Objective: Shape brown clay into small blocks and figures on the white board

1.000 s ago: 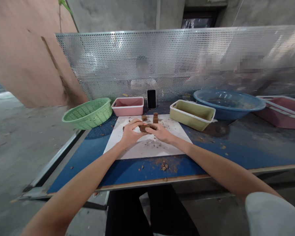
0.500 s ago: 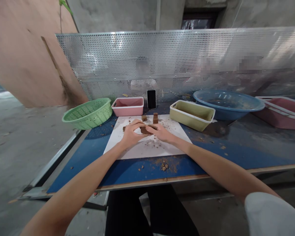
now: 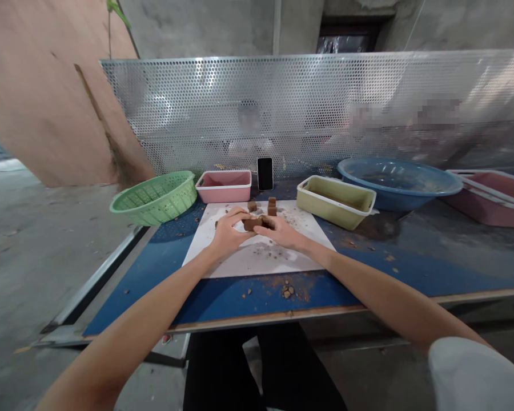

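Both hands meet over a white sheet (image 3: 257, 260) on the blue table. My left hand (image 3: 228, 230) and my right hand (image 3: 279, 230) pinch a brown clay lump (image 3: 252, 223) between their fingertips, just above the sheet. Behind them on the sheet stand a small clay cube (image 3: 251, 206) and a taller stack of clay cubes (image 3: 272, 206). Brown crumbs lie scattered on the sheet around the hands.
A green basket (image 3: 154, 198), a pink tub (image 3: 225, 186), a black phone (image 3: 264, 173), a yellow-green tub (image 3: 336, 200), a blue basin (image 3: 397, 180) and pink trays (image 3: 492, 191) line the back. A perforated metal screen (image 3: 308, 108) stands behind. Clay crumbs (image 3: 288, 291) lie near the front edge.
The hands stay together on the clay lump, fingers shifting slightly around it. The view has moved a little to the right.
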A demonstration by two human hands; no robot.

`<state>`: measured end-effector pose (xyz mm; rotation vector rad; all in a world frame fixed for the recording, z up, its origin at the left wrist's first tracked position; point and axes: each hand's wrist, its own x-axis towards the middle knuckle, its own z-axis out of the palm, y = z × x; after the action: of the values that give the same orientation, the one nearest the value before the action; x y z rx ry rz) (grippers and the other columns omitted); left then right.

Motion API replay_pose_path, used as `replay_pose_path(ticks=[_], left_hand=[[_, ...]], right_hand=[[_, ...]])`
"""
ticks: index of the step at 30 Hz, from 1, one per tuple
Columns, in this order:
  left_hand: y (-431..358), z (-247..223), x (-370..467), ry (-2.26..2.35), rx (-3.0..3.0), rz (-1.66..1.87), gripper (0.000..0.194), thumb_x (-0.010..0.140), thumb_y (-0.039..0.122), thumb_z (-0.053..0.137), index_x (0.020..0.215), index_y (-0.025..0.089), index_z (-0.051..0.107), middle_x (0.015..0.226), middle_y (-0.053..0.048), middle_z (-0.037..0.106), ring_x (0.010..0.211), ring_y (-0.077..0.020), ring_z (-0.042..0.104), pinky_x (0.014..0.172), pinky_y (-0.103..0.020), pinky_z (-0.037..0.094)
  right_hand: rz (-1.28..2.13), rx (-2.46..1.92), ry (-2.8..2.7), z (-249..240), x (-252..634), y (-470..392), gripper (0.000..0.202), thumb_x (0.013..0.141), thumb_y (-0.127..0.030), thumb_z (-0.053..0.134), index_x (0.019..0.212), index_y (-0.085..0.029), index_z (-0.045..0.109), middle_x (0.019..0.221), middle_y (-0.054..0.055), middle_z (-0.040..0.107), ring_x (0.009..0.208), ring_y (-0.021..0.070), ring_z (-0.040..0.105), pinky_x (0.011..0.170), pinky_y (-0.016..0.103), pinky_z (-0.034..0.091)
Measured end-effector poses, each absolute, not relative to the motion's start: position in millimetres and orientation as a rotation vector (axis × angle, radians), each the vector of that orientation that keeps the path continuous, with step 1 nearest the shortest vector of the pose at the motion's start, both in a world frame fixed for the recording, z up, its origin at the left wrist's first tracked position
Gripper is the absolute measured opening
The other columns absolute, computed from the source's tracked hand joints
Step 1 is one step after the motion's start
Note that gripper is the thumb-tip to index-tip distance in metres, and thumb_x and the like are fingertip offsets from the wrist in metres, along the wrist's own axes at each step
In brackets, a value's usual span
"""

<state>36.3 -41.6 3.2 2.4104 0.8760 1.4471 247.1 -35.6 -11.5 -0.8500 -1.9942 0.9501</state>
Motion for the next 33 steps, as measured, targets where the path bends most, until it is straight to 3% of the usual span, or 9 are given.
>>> replay_pose_path(ticks=[4, 10, 14, 18, 25, 28, 31, 33], left_hand=[[-42.4, 4.7, 36.0, 0.874, 2.352, 1.387, 0.030, 0.081, 0.036, 0.084, 0.102, 0.019, 0.073, 0.104, -0.008, 0.072, 0.098, -0.0237, 0.068, 0.091, -0.040, 0.055], [-37.4, 5.3, 31.8, 0.733, 1.875, 1.154, 0.069, 0.077, 0.041, 0.088, 0.137, 0.021, 0.061, 0.120, -0.011, 0.071, 0.105, -0.0232, 0.070, 0.088, -0.036, 0.059], [-36.9, 11.1, 27.3, 0.596, 1.666, 0.899, 0.067, 0.078, 0.043, 0.088, 0.136, 0.019, 0.064, 0.126, -0.015, 0.071, 0.104, -0.0261, 0.073, 0.091, -0.043, 0.062], [-42.2, 14.4, 27.7, 0.530, 1.573, 0.793, 0.080, 0.068, 0.038, 0.096, 0.139, 0.020, 0.062, 0.124, -0.018, 0.074, 0.102, -0.0296, 0.077, 0.097, -0.051, 0.061], [-40.9, 10.0, 30.8, 0.605, 1.607, 0.926, 0.081, 0.069, 0.033, 0.095, 0.141, 0.020, 0.060, 0.111, -0.014, 0.079, 0.092, -0.0265, 0.079, 0.088, -0.044, 0.064], [-38.8, 8.6, 30.9, 0.630, 1.633, 0.952, 0.083, 0.069, 0.032, 0.094, 0.144, 0.022, 0.058, 0.115, -0.012, 0.079, 0.093, -0.0243, 0.078, 0.087, -0.041, 0.063], [-37.2, 8.1, 31.0, 0.641, 1.670, 1.014, 0.076, 0.069, 0.032, 0.094, 0.137, 0.020, 0.063, 0.124, -0.013, 0.076, 0.098, -0.0235, 0.077, 0.087, -0.039, 0.063], [-36.2, 7.4, 31.1, 0.666, 1.714, 1.028, 0.069, 0.070, 0.032, 0.093, 0.132, 0.017, 0.067, 0.118, -0.014, 0.077, 0.096, -0.0235, 0.076, 0.086, -0.039, 0.063]], right_hand=[[0.911, -0.833, -1.973, -10.5, 246.2, -35.2, 0.042, 0.093, -0.062, 0.063, 0.094, -0.020, 0.060, 0.087, 0.003, 0.060, 0.081, 0.0190, 0.053, 0.075, 0.033, 0.042], [0.804, -0.818, -1.995, -7.3, 256.7, -28.2, 0.038, 0.090, -0.057, 0.069, 0.091, -0.020, 0.064, 0.077, -0.002, 0.050, 0.073, 0.0155, 0.044, 0.068, 0.030, 0.035], [0.781, -0.782, -2.008, -5.3, 261.5, -27.2, 0.033, 0.090, -0.053, 0.071, 0.091, -0.021, 0.067, 0.078, -0.002, 0.046, 0.072, 0.0149, 0.041, 0.069, 0.030, 0.035], [0.835, -0.790, -1.959, -6.5, 260.7, -27.5, 0.034, 0.088, -0.054, 0.072, 0.096, -0.021, 0.067, 0.080, -0.001, 0.051, 0.073, 0.0160, 0.044, 0.071, 0.031, 0.039], [0.743, -0.840, -1.956, -6.0, 259.4, -29.8, 0.038, 0.091, -0.057, 0.068, 0.097, -0.020, 0.065, 0.080, -0.001, 0.052, 0.073, 0.0162, 0.044, 0.070, 0.031, 0.038], [0.640, -0.866, -1.956, -6.8, 257.5, -31.2, 0.038, 0.092, -0.057, 0.068, 0.100, -0.020, 0.063, 0.080, -0.002, 0.049, 0.072, 0.0161, 0.044, 0.070, 0.031, 0.038], [0.574, -0.846, -1.962, -4.4, 258.5, -30.0, 0.037, 0.093, -0.055, 0.066, 0.106, -0.021, 0.062, 0.082, -0.001, 0.051, 0.073, 0.0171, 0.047, 0.071, 0.032, 0.041], [0.506, -0.863, -1.945, 1.6, 265.4, -25.5, 0.038, 0.097, -0.054, 0.061, 0.116, -0.021, 0.060, 0.087, 0.002, 0.055, 0.075, 0.0186, 0.050, 0.076, 0.034, 0.044]])
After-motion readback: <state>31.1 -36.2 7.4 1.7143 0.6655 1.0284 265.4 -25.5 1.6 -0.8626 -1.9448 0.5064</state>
